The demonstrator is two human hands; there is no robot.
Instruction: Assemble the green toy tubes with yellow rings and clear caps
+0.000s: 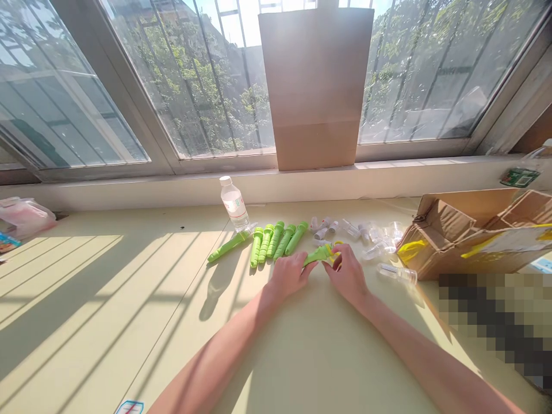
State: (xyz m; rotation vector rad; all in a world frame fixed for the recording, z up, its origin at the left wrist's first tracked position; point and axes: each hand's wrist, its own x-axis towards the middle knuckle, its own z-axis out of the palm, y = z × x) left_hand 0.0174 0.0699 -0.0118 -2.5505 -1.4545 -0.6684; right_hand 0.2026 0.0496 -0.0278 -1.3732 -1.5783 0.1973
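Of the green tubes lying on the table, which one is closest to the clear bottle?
The leftmost green tube, its upper end by the base of the bottle. It slants more sideways than the five tubes lined up to its right.

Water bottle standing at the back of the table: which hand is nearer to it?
Left. The left hand is in front of the water bottle and to its right, beyond the row of green tubes; the right hand is farther right.
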